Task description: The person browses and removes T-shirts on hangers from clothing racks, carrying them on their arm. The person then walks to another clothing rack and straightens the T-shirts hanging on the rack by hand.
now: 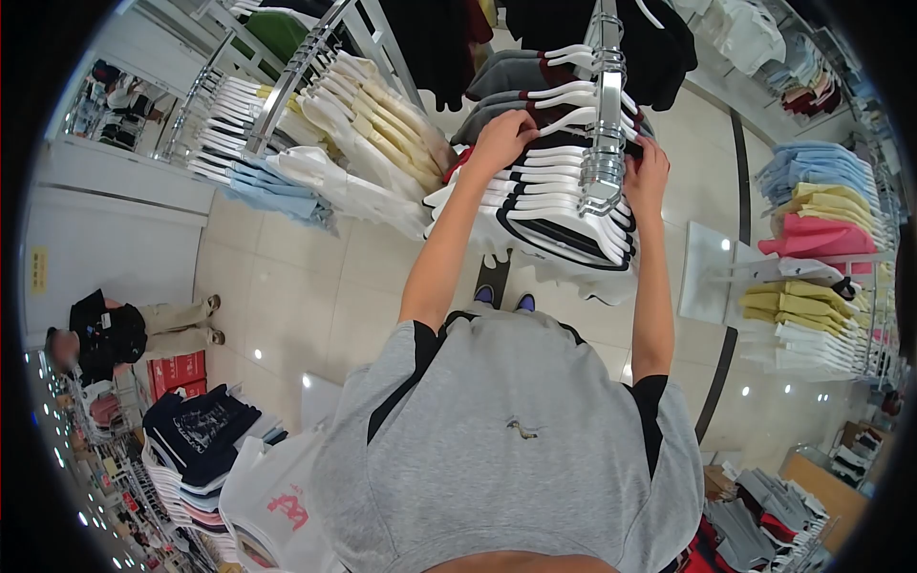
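Observation:
I look down over my grey shirt at a chrome clothes rack (604, 115) hung with garments on white hangers (564, 196). My left hand (501, 141) rests on the left side of the hanging white and dark shirts, its fingers curled into the fabric near a red garment (458, 160). My right hand (648, 172) grips the right side of the same row, beside the rack's chrome arm. Both arms reach forward over the row. My fingertips are hidden among the clothes.
A second rack (287, 86) of white, cream and light-blue shirts hangs at the left. Shelves of folded blue, yellow and pink shirts (812, 229) stand at the right. Another person (115, 329) in dark clothes stands at the far left. Folded stacks (201, 430) lie at the lower left.

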`<state>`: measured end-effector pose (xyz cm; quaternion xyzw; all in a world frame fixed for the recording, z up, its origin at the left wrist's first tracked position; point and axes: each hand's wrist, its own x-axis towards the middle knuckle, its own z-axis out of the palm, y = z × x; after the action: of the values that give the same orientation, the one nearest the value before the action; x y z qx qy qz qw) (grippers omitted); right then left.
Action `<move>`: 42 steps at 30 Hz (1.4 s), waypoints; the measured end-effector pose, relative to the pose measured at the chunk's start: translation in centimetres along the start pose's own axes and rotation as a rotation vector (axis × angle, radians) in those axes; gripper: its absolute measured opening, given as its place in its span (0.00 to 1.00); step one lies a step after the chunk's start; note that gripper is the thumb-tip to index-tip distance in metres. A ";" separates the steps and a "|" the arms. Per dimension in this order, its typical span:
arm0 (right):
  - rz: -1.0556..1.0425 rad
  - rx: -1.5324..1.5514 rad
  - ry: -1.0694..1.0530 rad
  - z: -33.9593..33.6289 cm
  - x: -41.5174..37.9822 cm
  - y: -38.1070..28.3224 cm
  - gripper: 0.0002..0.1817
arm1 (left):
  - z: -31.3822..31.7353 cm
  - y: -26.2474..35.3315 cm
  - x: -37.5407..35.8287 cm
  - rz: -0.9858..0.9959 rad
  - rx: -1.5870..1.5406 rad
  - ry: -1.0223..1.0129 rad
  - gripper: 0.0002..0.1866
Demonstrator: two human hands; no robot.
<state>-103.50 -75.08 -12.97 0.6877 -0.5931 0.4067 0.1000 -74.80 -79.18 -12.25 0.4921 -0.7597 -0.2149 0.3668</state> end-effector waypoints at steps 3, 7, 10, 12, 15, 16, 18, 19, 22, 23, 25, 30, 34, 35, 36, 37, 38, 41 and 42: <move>0.024 -0.018 -0.079 0.0 0.0 0.2 0.17 | 0.3 -0.4 -0.8 0.006 -0.088 0.060 0.06; 0.125 0.080 -0.133 0.3 -0.8 0.5 0.13 | 1.0 -0.6 -1.3 -0.015 -0.184 0.286 0.06; 0.204 0.180 -0.160 0.5 -1.2 1.1 0.11 | 0.9 -0.7 -1.2 0.068 -0.118 0.460 0.04; 0.207 0.154 -0.173 0.5 -1.5 1.4 0.12 | 1.0 -0.4 -1.2 0.112 -0.030 0.374 0.04; 0.268 0.174 -0.207 0.7 -1.9 1.2 0.12 | 0.7 -0.1 -1.3 0.128 0.003 0.402 0.03; 0.334 0.214 -0.221 0.8 -1.9 1.2 0.11 | 0.7 -0.2 -1.3 0.116 0.023 0.409 0.04; 0.334 0.187 -0.191 0.8 -2.1 1.2 0.11 | 0.7 -0.2 -1.3 0.093 0.072 0.360 0.06; 0.328 0.161 -0.165 0.8 -2.1 1.0 0.11 | 0.8 -0.1 -1.4 0.091 0.071 0.360 0.06; 0.386 0.113 -0.182 0.0 -2.1 0.3 0.10 | 0.5 0.2 -1.6 0.014 0.073 0.309 0.08; 0.386 0.113 -0.181 -0.2 -2.1 -0.1 0.10 | 0.4 0.4 -1.6 0.006 0.093 0.316 0.09; 0.375 0.119 -0.195 -0.6 -2.1 -0.4 0.10 | 0.5 0.3 -1.6 -0.001 0.113 0.322 0.09; 0.379 0.249 -0.253 -1.2 -2.5 -0.1 0.09 | 0.8 -0.1 -1.6 0.054 0.247 0.470 0.13; 0.377 0.303 -0.220 -1.5 -2.5 -0.1 0.07 | 0.9 -0.4 -1.9 -0.017 0.229 0.355 0.16; 0.379 0.303 -0.217 -1.4 -2.5 -0.2 0.07 | 1.0 -0.4 -1.9 -0.035 0.231 0.359 0.15; 0.429 0.426 -0.082 -1.3 -2.6 -0.3 0.08 | 0.8 -0.1 -1.8 -0.052 0.234 0.365 0.14; 0.476 0.547 0.053 -1.2 -2.6 -0.2 0.08 | 0.6 0.0 -1.9 -0.050 0.234 0.365 0.14; 0.476 0.547 0.055 -1.3 -2.6 -0.1 0.08 | 0.3 0.1 -1.9 -0.053 0.242 0.327 0.14; 0.399 0.432 0.025 -1.6 -2.8 0.2 0.09 | 0.5 -0.4 -1.7 -0.040 0.221 0.292 0.13; 0.440 0.462 0.070 -1.5 -2.9 -0.1 0.09 | 0.5 -0.4 -1.6 -0.019 0.192 0.293 0.13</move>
<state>-103.99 -72.03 -13.91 0.5329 -0.6157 0.5660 -0.1289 -74.54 -77.88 -13.35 0.5580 -0.7106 -0.0709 0.4228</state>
